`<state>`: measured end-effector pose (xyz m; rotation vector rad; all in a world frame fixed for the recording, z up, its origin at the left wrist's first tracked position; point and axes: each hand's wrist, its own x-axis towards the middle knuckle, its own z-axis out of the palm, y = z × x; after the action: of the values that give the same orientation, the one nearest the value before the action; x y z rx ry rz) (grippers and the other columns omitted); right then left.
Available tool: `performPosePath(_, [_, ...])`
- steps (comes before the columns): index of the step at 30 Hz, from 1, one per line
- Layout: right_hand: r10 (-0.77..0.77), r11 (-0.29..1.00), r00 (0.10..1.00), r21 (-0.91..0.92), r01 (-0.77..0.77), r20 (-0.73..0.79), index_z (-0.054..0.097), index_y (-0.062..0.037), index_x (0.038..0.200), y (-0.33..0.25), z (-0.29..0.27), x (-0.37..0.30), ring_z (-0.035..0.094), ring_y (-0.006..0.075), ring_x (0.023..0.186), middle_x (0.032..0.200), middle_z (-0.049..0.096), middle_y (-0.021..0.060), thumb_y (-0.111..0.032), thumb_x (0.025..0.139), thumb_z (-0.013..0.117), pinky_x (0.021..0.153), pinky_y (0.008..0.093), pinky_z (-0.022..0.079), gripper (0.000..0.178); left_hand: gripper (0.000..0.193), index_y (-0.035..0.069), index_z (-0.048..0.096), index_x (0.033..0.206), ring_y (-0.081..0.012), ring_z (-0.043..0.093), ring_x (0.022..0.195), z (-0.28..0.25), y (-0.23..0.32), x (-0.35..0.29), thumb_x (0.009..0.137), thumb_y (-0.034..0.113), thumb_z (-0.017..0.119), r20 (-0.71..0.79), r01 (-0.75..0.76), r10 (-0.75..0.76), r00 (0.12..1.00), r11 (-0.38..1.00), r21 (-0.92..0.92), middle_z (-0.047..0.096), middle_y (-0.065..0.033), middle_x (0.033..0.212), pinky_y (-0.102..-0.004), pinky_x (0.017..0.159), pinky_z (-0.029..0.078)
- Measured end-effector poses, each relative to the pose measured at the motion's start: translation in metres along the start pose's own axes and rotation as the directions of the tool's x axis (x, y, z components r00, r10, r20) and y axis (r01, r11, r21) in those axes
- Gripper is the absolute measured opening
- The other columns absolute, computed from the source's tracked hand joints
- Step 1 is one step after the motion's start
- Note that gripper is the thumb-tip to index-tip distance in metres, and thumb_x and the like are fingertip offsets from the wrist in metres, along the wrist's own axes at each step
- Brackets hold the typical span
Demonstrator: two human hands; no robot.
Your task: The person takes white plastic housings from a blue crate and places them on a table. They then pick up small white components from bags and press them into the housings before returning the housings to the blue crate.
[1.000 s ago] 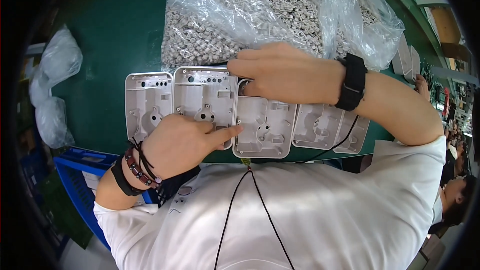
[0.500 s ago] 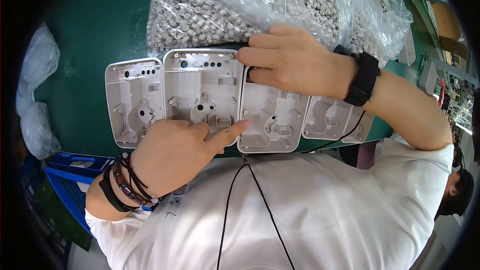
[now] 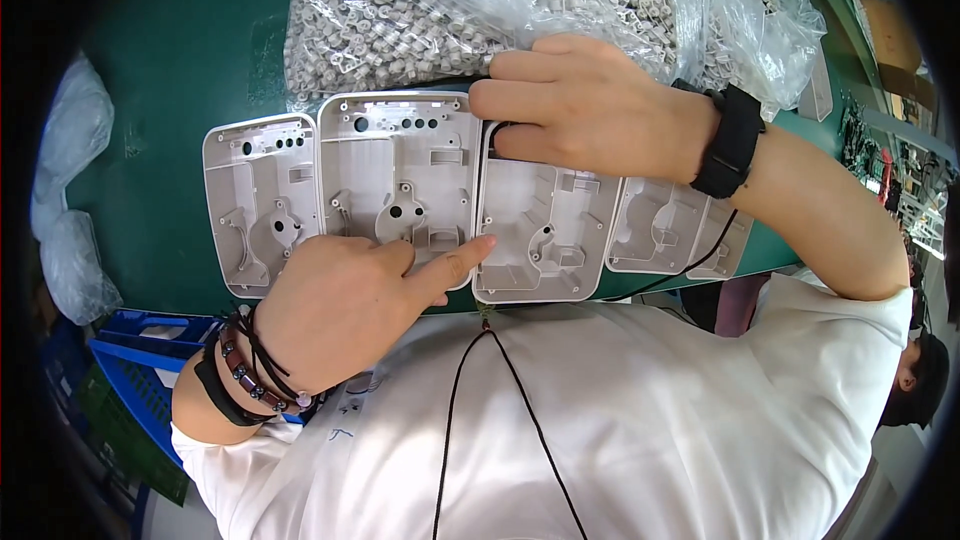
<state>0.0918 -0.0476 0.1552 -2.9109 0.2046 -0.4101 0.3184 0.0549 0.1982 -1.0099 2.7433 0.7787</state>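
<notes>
White plastic housings stand side by side in a row, open side up. My left hand (image 3: pixel 365 285) lies over the near edge of the second housing (image 3: pixel 360 180). Its index finger is stretched out to the near left wall of the third housing (image 3: pixel 520 205); its other fingers are mostly hidden. At the far end of the third housing, my right hand (image 3: pixel 595 115) is closed, fingers bent and pointing left. A dark edge shows under its fingertips, but what they grip is hidden. The leftmost housing (image 3: pixel 235 180) stands beside the second, untouched by my right hand.
Clear plastic bags (image 3: pixel 400 30) full of small grey-white parts lie behind the row on the green table (image 3: pixel 180 50). More housings (image 3: pixel 650 230) stand to the right, crossed by a black cord (image 3: pixel 690 265). A blue crate (image 3: pixel 135 365) is at lower left; another person (image 3: pixel 915 380) is far right.
The left housings have shifted slightly left and away from me. My right hand has moved a little left and farther away; my left index finger keeps nearly the same place.
</notes>
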Motion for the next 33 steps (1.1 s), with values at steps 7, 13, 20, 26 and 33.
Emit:
performPosePath(7, [-0.055, 0.998, 0.998, -0.018, 0.054, -0.025, 0.057, -0.0120, 0.067, 0.003, -0.001, 0.000, 0.050, 0.0139, 0.080, 0.087, 0.049, -0.0018, -0.015, 0.061, 0.061, 0.060, 0.0270, 0.039, 0.008, 0.054, 0.023, 0.050, 0.127, -0.0190, 0.054, 0.049, -0.001, 0.002, 0.000, 0.075, 0.028, 0.065, 0.003, 0.008, -0.008, 1.000, 1.000, 0.008, 0.048, -0.0027, 0.056, -0.0319, 0.045, 0.044])
performPosePath(13, [-0.057, 0.997, 0.998, -0.046, 0.057, -0.009, 0.058, -0.0110, 0.071, 0.001, -0.001, 0.001, 0.050, 0.0162, 0.077, 0.086, 0.049, 0.0007, -0.014, 0.062, 0.061, 0.061, 0.0273, 0.039, 0.010, 0.053, 0.023, 0.050, 0.127, -0.0196, 0.054, 0.050, -0.002, 0.000, 0.001, 0.076, 0.028, 0.065, 0.010, 0.008, -0.008, 1.000, 1.000, -0.008, 0.049, -0.0026, 0.058, -0.0324, 0.046, 0.044])
performPosePath(20, [0.548, 0.597, 0.836, 0.703, -0.386, -0.006, 0.054, -0.0079, 0.098, -0.026, -0.046, 0.007, 0.045, 0.0110, 0.065, 0.086, 0.050, 0.0026, -0.009, 0.082, 0.053, 0.054, 0.0254, 0.037, 0.016, 0.043, 0.014, 0.054, 0.119, -0.0175, 0.052, 0.048, -0.012, -0.006, 0.004, 0.078, 0.019, 0.066, -0.169, -0.021, -0.027, 0.985, 0.961, -0.276, 0.051, -0.0027, 0.060, -0.0298, 0.046, 0.041])
performPosePath(26, [0.675, 0.053, 0.642, 0.844, -0.534, 0.364, 0.052, -0.0071, 0.106, -0.026, -0.054, 0.023, 0.043, 0.0106, 0.057, 0.084, 0.050, 0.0033, -0.009, 0.087, 0.049, 0.049, 0.0248, 0.036, 0.019, 0.017, 0.007, 0.059, 0.094, -0.0153, 0.049, 0.046, -0.015, -0.017, 0.005, 0.079, 0.011, 0.064, -0.511, -0.076, -0.344, 0.788, 0.769, -0.634, 0.052, -0.0033, 0.060, -0.0279, 0.043, 0.035])
performPosePath(33, [0.355, 0.931, 0.882, -0.037, -0.362, 0.311, 0.058, -0.0089, 0.101, -0.028, -0.052, 0.004, 0.051, 0.0175, 0.058, 0.082, 0.046, 0.0068, -0.005, 0.078, 0.055, 0.050, 0.0294, 0.043, 0.024, 0.008, 0.006, 0.058, 0.084, -0.0177, 0.051, 0.046, -0.021, -0.014, 0.003, 0.079, 0.010, 0.063, -0.497, -0.023, -0.292, 0.817, 0.845, -0.534, 0.052, -0.0045, 0.056, -0.0291, 0.044, 0.038])
